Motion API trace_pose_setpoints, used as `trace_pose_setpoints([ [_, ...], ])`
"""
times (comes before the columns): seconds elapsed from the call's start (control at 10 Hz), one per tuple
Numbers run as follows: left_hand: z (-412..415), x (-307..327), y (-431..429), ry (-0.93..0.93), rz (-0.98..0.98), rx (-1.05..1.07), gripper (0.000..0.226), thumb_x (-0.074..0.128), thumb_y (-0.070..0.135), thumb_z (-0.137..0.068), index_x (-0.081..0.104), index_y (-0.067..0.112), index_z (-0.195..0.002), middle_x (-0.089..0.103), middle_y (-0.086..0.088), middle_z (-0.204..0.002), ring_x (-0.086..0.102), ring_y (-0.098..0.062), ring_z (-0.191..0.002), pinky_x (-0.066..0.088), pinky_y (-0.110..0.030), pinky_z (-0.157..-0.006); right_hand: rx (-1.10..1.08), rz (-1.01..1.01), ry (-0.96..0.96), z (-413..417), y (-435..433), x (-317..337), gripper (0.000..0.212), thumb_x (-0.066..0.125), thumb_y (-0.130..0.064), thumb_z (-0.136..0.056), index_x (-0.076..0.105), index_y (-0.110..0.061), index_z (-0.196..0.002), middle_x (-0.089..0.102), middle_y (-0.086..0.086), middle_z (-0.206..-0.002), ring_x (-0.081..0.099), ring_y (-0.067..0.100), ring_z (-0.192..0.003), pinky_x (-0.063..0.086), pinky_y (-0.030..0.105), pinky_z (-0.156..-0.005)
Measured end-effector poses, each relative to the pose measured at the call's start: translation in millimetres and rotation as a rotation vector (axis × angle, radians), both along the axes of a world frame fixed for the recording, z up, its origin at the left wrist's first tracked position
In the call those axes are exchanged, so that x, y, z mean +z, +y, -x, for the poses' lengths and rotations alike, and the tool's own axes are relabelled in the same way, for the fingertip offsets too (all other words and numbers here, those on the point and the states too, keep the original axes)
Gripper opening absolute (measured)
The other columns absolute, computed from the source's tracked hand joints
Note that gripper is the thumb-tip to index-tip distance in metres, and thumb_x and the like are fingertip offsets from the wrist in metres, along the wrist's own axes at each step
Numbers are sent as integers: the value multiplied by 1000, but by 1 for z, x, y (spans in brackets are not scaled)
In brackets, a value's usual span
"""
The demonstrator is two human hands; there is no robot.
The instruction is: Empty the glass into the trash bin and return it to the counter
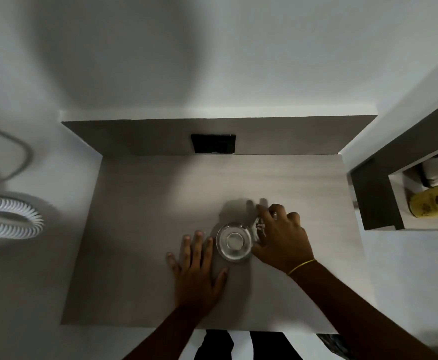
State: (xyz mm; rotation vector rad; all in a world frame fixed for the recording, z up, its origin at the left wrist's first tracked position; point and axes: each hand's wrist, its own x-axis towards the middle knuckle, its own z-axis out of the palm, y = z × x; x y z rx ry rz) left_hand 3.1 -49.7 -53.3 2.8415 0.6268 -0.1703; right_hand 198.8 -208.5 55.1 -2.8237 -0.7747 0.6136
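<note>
clear round drinking glass (234,242) upright on grey tabletop (140,203) | right hand (281,237) grip wrapped around glass side | left hand (197,266) flat, fingers spread, beside glass

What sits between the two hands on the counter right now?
The glass, standing upright on the counter in the head view. The left hand lies flat beside it; the right hand wraps its far side.

— What is cut off by the frame edge?
— The yellow bottle (436,200) at the right and the white coiled hose (10,216) at the left.
— And hidden?
— The glass's (234,241) right side, behind the right hand's (281,239) fingers (263,216); its contents cannot be made out.
</note>
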Motion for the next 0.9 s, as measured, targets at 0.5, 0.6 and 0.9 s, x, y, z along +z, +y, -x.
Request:
trace_pose_setpoints([
  [0.5,-1,5,0,31,7,-10,90,52,69,-95,29,21,-168,18,-10,-179,14,-42,-164,18,-83,-118,278,97,10,52,56,-15,99,69,-52,-65,39,-30,-156,38,10,-161,44,48,-134,53,56,-93],
  [0.6,-2,4,0,38,1,-13,91,47,71,-96,26,22,-169,16,-10,-180,11,-41,-165,15,-83,-120,297,95,29,50,58,-16,99,69,-53,-65,37,-31,-157,36,9,-162,42,47,-136,52,56,-95],
  [0.9,3,15,3,32,24,-35,77,50,61,-98,39,22,-163,26,-13,-176,24,-43,-162,25,-82,-117,249,-11,-40,49,52,-5,96,57,-66,-73,33,-33,-161,35,7,-167,42,45,-142,51,58,-97],
])
